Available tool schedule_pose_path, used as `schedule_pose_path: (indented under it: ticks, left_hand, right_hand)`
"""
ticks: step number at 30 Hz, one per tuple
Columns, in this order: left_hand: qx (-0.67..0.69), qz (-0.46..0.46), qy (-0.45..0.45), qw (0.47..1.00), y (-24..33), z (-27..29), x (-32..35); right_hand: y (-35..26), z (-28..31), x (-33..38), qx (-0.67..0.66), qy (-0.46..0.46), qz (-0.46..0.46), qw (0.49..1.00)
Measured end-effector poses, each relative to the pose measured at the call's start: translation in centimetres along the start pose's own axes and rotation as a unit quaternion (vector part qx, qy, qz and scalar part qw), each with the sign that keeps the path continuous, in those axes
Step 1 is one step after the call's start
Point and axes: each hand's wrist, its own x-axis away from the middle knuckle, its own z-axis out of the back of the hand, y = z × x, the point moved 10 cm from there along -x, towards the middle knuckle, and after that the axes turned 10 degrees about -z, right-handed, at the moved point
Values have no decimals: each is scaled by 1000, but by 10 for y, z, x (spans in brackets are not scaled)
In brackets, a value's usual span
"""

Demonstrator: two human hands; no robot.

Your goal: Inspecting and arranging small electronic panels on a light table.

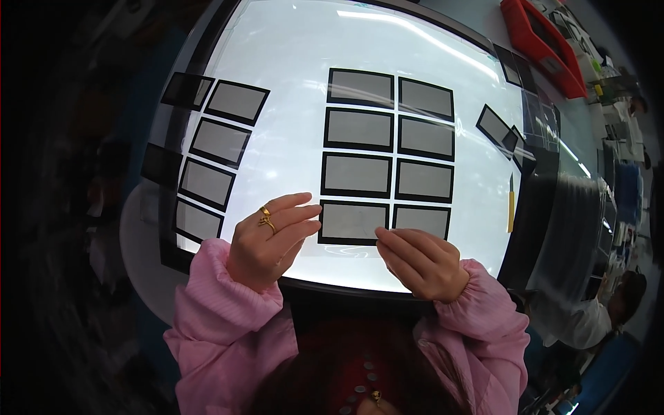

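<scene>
Black-framed grey rectangular panels lie in two columns on a bright light table (pixel 290 149). At the bottom of the left column, the nearest panel (pixel 353 221) sits between my hands. My left hand (pixel 266 242), with gold rings, has its fingers stretched apart and their tips at that panel's left edge. Over its lower right corner, the fingers of my right hand (pixel 422 263) are bunched together; whatever they may pinch is hidden. Beyond that hand, the neighbouring panel (pixel 422 221) is partly covered by it.
More framed panels (pixel 220 142) form a slanted column at the left, some over the table's dark edge. At the right lie two overlapping panels (pixel 496 130) and a slim yellow tool (pixel 511 211). A red tray (pixel 543 48) stands far right. Another person (pixel 588 321) is at lower right.
</scene>
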Motion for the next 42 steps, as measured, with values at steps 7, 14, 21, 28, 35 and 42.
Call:
schedule_pose_path:
  ticks: [7,14,21,28,35,42]
  left_hand:
    - [1,-10,9,1000,1,0,-2]
    - [-4,-2,9,1000,-1,1,2]
    - [14,0,22,1000,0,0,1]
    - [7,-1,25,1000,1,0,0]
    - [-15,4,13,1000,-1,-1,0]
    - [-17,3,7,1000,1,-3,-1]
  right_hand:
    - [0,0,3,11,-3,-2,1000]
    - [-1,-1,2,15,0,1,1000]
    - [-1,2,2,6,-2,-7,1000]
    - [0,0,0,5,-6,-12,1000]
    - [0,-1,-3,13,-8,-9,1000]
    - [1,-5,2,9,-11,-19,1000]
